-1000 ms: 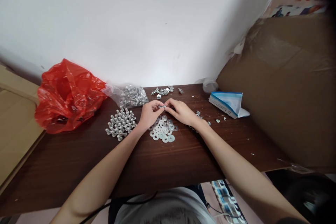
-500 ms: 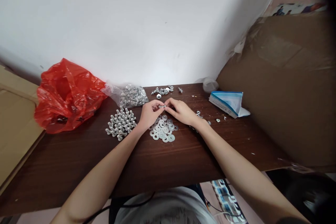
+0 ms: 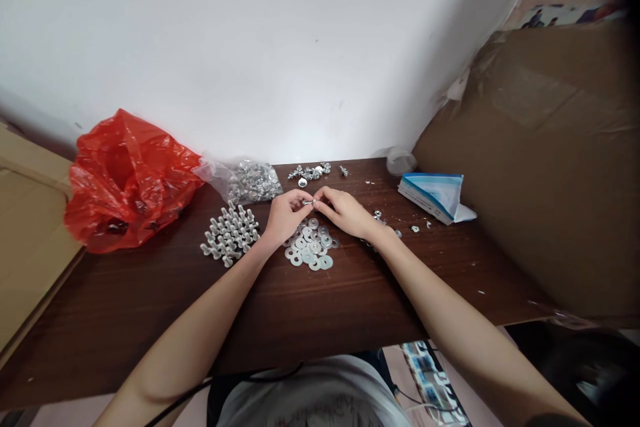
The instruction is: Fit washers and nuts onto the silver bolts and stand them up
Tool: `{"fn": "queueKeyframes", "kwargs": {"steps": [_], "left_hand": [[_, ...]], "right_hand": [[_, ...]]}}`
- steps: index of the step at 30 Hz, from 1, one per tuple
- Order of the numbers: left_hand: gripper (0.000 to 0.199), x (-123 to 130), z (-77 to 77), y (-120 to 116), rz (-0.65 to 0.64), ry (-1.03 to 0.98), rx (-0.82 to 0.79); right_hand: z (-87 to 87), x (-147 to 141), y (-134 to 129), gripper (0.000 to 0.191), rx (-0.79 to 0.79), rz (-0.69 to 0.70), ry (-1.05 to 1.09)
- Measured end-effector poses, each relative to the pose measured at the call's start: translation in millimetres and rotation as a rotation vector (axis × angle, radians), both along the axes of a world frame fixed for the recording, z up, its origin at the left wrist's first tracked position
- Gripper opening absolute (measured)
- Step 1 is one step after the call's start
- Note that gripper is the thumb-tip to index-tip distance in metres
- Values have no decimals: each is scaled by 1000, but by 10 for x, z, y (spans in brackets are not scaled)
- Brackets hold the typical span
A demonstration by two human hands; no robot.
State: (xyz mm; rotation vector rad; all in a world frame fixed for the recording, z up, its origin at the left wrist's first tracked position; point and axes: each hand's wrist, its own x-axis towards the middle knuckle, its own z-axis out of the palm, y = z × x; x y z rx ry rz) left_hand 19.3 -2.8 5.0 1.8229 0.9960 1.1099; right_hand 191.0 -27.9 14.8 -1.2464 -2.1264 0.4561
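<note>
Between my hands lies a small silver bolt [image 3: 308, 203], roughly level, over the middle of the table. My left hand [image 3: 289, 215] pinches its left end. At its right end, the fingertips of my right hand [image 3: 344, 212] are closed on it; any small part there is hidden by the fingers. Just below my hands is a loose pile of flat washers [image 3: 311, 247]. Left of my left hand, several bolts [image 3: 231, 233] stand upright in a cluster. Small nuts [image 3: 379, 216] lie beside my right wrist, some partly covered by it.
A clear bag of metal parts [image 3: 253, 180] and a red plastic bag [image 3: 133, 180] are at the left. Loose hardware [image 3: 311, 173] lies along the wall. A blue-and-white packet [image 3: 433, 196], a clear round container [image 3: 400, 161] and a large cardboard box [image 3: 540, 167] are at the right.
Both hands stay in nearly the same place, still pinching the bolt. Right fingertips shift very slightly at its end; the whole view moves a little.
</note>
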Motion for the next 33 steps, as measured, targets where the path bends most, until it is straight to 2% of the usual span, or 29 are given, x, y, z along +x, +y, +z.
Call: {"fn": "queueKeyframes", "kwargs": {"steps": [33], "left_hand": [[12,-13,-39,22,-3,15,19]], "right_hand": [[14,20,3,14,18,35,-29]]}}
